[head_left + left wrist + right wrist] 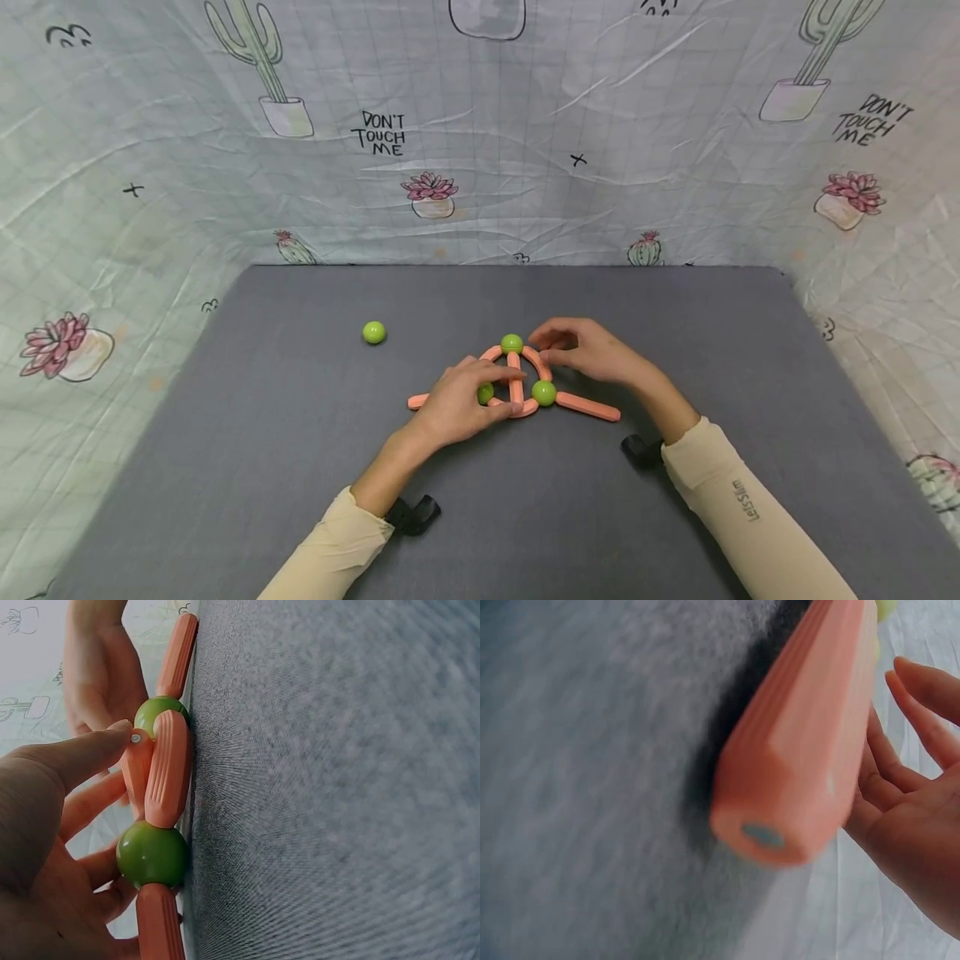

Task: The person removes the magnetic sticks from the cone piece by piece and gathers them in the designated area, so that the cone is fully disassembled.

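Observation:
On the grey table lies a ring of orange curved magnetic sticks [536, 362] joined by green balls, one at the top [512, 343], one at the right [543, 393] and one at the left [485, 393], partly covered. A straight orange stick [514, 367] runs down inside the ring from the top ball. My left hand [453, 404] pinches this stick, the thumb at its lower end, where a small metal dot shows in the left wrist view. Beside the ring's upper right, my right hand [588, 350] holds nothing, its thumb and fingers apart.
A straight orange stick [588, 407] extends outward from the right ball. Another orange stick [417, 402] sticks out at the left, partly behind my left hand. A loose green ball [374, 332] sits at the back left. Patterned cloth [510, 208] stands behind the table.

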Demonstrator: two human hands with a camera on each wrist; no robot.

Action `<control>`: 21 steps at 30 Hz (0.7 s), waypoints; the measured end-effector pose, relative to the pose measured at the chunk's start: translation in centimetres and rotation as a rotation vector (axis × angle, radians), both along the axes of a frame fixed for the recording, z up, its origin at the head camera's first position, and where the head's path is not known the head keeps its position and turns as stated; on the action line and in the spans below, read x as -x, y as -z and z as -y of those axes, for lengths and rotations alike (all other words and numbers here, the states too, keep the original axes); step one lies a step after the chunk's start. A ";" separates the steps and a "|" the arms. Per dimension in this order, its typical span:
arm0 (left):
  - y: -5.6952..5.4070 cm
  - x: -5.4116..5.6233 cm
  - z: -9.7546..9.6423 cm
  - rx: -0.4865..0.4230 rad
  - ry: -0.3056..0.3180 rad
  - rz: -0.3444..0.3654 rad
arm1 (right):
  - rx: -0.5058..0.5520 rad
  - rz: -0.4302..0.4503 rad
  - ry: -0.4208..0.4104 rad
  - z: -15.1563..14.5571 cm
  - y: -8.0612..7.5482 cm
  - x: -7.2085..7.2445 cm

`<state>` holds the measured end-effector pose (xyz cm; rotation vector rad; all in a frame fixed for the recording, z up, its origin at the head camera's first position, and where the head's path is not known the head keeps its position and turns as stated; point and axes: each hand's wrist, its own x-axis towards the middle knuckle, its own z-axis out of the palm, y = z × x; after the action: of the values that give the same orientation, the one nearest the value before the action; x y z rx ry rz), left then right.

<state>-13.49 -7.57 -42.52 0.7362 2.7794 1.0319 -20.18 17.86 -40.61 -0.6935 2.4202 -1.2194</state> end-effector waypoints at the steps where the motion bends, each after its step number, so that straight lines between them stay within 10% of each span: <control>1: 0.0 0.0 0.0 0.001 -0.002 -0.003 | 0.004 0.000 -0.001 0.2 0.0 0.1; 21: 0.1 0.1 -0.1 0.007 0.021 -0.005 | 0.096 0.063 -0.105 2.7 0.5 1.3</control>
<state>-13.57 -7.44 -42.58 0.7663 2.7717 1.0175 -21.46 15.19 -41.09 -0.7866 2.2569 -1.3021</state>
